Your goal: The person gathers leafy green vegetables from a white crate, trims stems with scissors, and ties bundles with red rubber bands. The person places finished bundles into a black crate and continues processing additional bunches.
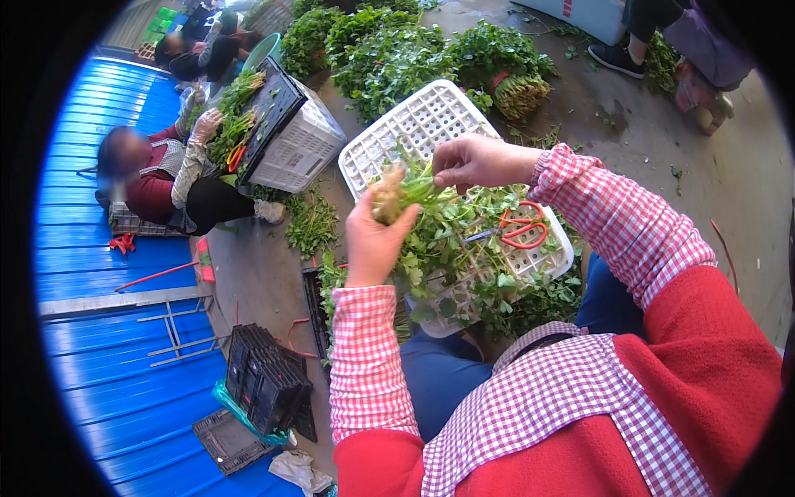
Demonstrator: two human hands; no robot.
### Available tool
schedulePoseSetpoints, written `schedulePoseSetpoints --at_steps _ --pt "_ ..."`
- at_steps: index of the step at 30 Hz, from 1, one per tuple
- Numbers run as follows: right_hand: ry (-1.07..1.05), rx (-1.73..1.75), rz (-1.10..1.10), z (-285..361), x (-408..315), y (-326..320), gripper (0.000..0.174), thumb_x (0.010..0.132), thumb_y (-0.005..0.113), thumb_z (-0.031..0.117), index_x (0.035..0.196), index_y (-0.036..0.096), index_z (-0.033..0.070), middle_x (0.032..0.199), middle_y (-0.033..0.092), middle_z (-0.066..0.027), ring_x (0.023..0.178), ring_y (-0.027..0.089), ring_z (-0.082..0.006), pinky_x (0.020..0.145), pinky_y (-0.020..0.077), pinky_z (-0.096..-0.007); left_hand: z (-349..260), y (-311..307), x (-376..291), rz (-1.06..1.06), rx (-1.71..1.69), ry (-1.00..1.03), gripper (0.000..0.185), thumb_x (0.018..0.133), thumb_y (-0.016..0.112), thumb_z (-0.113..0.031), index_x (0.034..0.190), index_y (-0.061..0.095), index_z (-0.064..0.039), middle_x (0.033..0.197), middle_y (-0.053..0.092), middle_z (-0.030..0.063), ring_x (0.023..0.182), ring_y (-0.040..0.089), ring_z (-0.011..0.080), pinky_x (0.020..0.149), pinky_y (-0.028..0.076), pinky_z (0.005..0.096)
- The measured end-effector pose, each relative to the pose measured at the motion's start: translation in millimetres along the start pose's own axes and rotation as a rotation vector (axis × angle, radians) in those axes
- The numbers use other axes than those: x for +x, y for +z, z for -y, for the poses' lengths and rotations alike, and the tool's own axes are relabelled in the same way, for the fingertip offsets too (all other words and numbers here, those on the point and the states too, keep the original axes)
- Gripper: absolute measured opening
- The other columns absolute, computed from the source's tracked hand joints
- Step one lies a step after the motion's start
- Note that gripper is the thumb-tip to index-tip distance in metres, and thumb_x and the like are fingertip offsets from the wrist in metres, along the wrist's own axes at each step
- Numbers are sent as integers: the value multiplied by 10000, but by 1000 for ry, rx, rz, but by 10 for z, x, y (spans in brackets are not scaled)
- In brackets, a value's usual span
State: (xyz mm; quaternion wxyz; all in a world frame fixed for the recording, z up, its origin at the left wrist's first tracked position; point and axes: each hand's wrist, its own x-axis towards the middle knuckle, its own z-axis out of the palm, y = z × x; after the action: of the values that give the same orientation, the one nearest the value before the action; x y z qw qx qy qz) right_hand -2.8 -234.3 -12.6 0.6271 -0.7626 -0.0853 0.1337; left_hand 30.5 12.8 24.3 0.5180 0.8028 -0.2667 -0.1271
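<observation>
My left hand (380, 233) grips a small bunch of leafy greens (422, 192) near its pale root end, which points up and to the left. Just right of it, my right hand (469, 164) pinches stems of the same bunch between thumb and fingers. Below both hands lies an upturned white plastic crate (422, 112) with a perforated surface. Loose leafy stems (435, 248) spread over its middle and near side. Scissors with orange-red handles (523, 234) rest on the crate at the right, their blades pointing left among the leaves.
Large bundles of greens (397, 62) stand beyond the crate. At the left, a seated co-worker (161, 174) handles greens at a black tray (273, 118) on white crates. Folded black crates (264, 379) stack at lower left. Another person's shoe (616, 60) is at upper right.
</observation>
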Motion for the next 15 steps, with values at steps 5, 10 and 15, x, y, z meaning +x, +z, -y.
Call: schedulePoseSetpoints --at_steps 5,10,15 --pt "-43 4 44 124 -43 87 218 983 705 207 1078 681 12 904 736 -54 749 703 -105 662 562 -272 -17 118 -5 9 304 76 391 804 869 -140 1133 695 -21 914 753 110 818 722 160 731 573 321" --pt "-5 138 -51 113 -57 26 332 995 692 312 1128 664 10 890 728 -57 762 712 -115 666 566 -280 35 59 33 -41 -85 -22 322 875 799 -54 1154 674 43 1034 758 72 909 698 113 800 567 289" --pt "59 -34 -46 124 -96 120 291 989 681 268 1054 709 -14 886 734 -77 740 723 -124 694 578 -311 2 13 40 -15 -239 -176 299 898 785 -65 1165 667 2 1019 728 26 801 649 87 700 529 248"
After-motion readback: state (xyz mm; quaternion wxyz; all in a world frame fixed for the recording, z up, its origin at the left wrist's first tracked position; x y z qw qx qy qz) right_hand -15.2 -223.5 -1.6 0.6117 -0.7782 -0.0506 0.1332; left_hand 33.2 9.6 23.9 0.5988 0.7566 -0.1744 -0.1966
